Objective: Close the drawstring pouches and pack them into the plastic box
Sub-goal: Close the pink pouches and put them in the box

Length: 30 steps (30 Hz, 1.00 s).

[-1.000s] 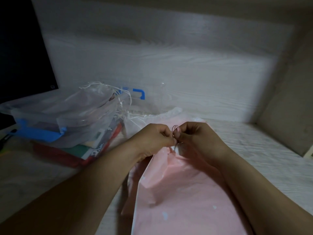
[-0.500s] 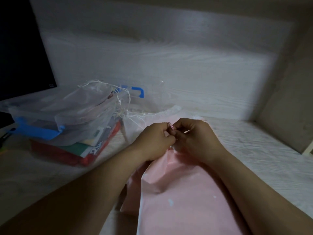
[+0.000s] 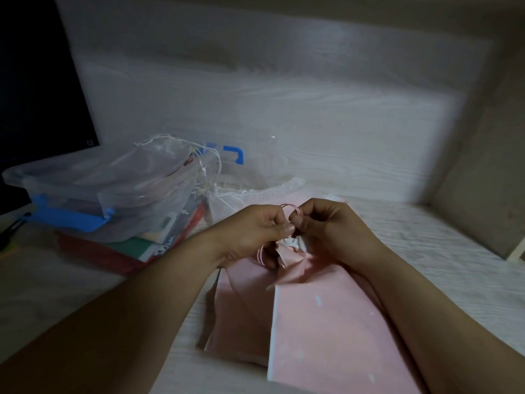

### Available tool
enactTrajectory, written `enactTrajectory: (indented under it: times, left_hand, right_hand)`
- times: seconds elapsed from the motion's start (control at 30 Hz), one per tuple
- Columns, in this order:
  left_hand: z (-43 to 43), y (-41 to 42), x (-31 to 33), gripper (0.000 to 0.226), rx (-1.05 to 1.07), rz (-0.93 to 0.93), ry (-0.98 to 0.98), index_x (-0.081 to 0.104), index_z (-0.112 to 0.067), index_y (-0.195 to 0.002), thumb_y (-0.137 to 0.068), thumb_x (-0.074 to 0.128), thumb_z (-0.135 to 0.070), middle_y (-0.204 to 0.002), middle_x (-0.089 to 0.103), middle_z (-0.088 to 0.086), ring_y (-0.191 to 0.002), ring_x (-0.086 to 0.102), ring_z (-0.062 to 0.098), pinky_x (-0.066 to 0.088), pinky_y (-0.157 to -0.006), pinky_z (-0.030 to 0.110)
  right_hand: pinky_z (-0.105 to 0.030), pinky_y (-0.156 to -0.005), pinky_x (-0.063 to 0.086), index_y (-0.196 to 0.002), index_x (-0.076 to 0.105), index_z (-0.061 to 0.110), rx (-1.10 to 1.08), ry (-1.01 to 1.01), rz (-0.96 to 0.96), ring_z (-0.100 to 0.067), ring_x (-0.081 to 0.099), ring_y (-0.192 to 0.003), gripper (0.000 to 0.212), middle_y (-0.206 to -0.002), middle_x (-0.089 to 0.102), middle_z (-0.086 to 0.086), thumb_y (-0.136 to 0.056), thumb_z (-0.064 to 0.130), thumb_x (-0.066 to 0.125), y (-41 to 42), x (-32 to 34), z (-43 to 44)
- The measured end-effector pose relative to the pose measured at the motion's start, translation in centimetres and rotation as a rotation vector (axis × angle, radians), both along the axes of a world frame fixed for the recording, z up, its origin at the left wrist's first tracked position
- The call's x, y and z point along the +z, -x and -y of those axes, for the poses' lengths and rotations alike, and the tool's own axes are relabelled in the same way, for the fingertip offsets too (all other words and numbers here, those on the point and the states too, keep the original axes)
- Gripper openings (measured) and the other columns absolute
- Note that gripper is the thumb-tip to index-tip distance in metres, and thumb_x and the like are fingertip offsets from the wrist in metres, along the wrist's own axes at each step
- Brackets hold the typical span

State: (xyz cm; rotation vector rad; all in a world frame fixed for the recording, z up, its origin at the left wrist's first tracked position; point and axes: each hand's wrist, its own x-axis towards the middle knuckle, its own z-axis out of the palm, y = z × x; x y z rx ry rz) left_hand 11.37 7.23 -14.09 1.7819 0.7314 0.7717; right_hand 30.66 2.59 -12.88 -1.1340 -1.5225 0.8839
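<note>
on the pale table (image 3: 426, 251), both hands pinch the pink pouch's (image 3: 326, 322) drawstring (image 3: 289, 207).

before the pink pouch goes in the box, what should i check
1. Both hands on the cord: ok, left hand and right hand pinch the pink cord.
2. Mouth of the pink pouch drawn shut: cannot tell, the hands hide it.
3. Pouch lifted off the table: not ok, it lies flat.
4. Plastic box open: ok, clear pouches lie across its top.
5. Room left in the box: cannot tell.
</note>
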Motion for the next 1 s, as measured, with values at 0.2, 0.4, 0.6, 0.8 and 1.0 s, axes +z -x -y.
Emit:
enactTrajectory:
  times: [0.2,0.4,0.6,0.8,1.0]
  left_hand:
    - [-0.3,0.7,0.7,0.022,0.156,-0.182,-0.187,0.058,-0.009,-0.090,-0.103,0.063,-0.025,-0.057,0.055,-0.008,-0.053,0.050,0.008,0.042,-0.054,0.023]
    - [-1.1,1.6,-0.1,0.015,0.322,-0.532,-0.605,0.047,-0.030,-0.086,-0.096,0.054,-0.022,-0.076,0.060,-0.006,-0.076,0.057,0.022,0.048,-0.067,0.038]
    - [-1.4,1.8,-0.2,0.012,0.445,-0.696,-0.693,0.039,-0.033,-0.089,-0.095,0.048,-0.039,-0.082,0.050,-0.002,-0.080,0.048,0.029,0.035,-0.063,0.035]
    - [-1.8,1.5,-1.2,0.016,0.575,-0.441,-0.453,0.047,-0.032,-0.082,-0.096,0.052,-0.027,-0.077,0.062,-0.008,-0.077,0.061,0.020,0.042,-0.063,0.033]
    - [-0.7,1.5,1.7,0.037,0.800,-0.237,-0.243,0.059,-0.017,-0.102,-0.100,0.050,-0.053,-0.103,0.068,0.006,-0.102,0.065,0.031,0.047,-0.085,0.037]
  right_hand:
    - [-0.034,-0.063,0.039,-0.086,0.066,0.000,-0.037,0.030,0.043,-0.018,0.049,-0.062,0.015,-0.071,0.062,-0.009,-0.098,0.009,0.068,-1.2,0.2,-0.1]
    - [-0.034,-0.065,0.039,-0.083,0.063,0.002,-0.077,0.044,0.087,-0.020,0.050,-0.065,0.023,-0.070,0.062,-0.008,-0.100,0.017,0.067,-2.1,0.8,-0.1]
    - [-0.032,-0.064,0.039,-0.084,0.065,0.000,-0.133,0.070,0.122,-0.020,0.051,-0.065,0.014,-0.071,0.062,-0.009,-0.097,0.006,0.065,-2.1,0.7,0.0]
    - [-0.014,-0.043,0.034,-0.092,0.071,0.017,-0.199,0.164,0.306,-0.004,0.053,-0.049,0.027,-0.070,0.069,0.007,-0.096,0.043,0.069,-2.6,1.3,1.0]
    - [-0.023,-0.053,0.038,-0.069,0.066,0.016,-0.257,0.148,0.450,-0.006,0.048,-0.049,0.027,-0.055,0.058,0.008,-0.093,0.027,0.073,-3.4,0.7,0.7]
